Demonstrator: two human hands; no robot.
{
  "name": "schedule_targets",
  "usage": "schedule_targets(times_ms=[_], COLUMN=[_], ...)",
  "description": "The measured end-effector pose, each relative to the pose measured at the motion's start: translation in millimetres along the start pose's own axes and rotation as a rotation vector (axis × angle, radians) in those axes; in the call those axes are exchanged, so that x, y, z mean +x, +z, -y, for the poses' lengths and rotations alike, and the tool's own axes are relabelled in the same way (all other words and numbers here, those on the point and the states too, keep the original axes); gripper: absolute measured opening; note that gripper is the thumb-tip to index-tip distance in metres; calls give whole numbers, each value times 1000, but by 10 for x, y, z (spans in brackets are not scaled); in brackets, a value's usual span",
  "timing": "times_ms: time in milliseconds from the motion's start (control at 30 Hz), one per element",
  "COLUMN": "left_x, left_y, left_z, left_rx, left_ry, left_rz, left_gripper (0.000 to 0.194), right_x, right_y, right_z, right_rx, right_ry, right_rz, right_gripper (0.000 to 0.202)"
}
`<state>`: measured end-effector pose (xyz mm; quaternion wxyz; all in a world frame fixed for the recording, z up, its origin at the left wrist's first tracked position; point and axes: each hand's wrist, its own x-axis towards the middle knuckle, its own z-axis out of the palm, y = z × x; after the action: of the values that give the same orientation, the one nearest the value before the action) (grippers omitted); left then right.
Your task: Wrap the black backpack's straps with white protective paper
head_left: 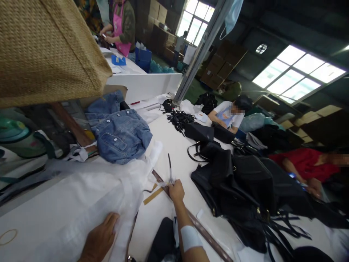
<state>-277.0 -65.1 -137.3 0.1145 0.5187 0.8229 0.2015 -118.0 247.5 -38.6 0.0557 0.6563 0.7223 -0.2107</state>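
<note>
My left hand (100,236) is at the lower left, its fingers curled together on the edge of a translucent white plastic sheet (89,203). Farther ahead, my right hand (177,191) is closed around a slim metal tool (170,168) with a dark, narrow tip pointing away from me. Its handle is hidden in the fist, so its exact kind is unclear. Under the right hand and forearm runs a long brown strip (207,234). Close by lies a short tan strip (152,195). A black item (163,240) sits below, between my arms.
Black bags (245,178) are piled along the right. A folded denim garment (120,134) lies at left, below a woven tan bag (49,47). Small black parts (180,120) are heaped farther back, near a metal post (201,51). Co-workers sit at right; another stands behind.
</note>
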Motion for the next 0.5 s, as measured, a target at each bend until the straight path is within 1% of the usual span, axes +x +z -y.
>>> schedule_targets(times_ms=[67,133,233,300,367,433,500], left_x=[-7,-5,26,55,78,85,78], left_y=[24,15,-62,-125,-166,-174,-156], left_z=[12,4,-43,-84,-112,-120,-108], left_rx=[38,92,171,202,209,196,188], left_ry=[36,101,227,277,293,292,283], left_rz=[-45,-125,-262,-312,-336,-348,-354], left_gripper=[40,39,36,35,34,33,33], right_x=[48,92,175,261,374,490,561], right_y=[10,-19,-154,-317,-537,-786,-1016], right_z=[-33,-82,-128,-109,-50,30,98], right_rx=[-10,-5,28,58,94,141,187], right_ry=[1,-6,-12,-15,-30,-65,-113], right_rz=[56,122,254,355,419,423,399], right_gripper=[32,26,15,8,9,12,13])
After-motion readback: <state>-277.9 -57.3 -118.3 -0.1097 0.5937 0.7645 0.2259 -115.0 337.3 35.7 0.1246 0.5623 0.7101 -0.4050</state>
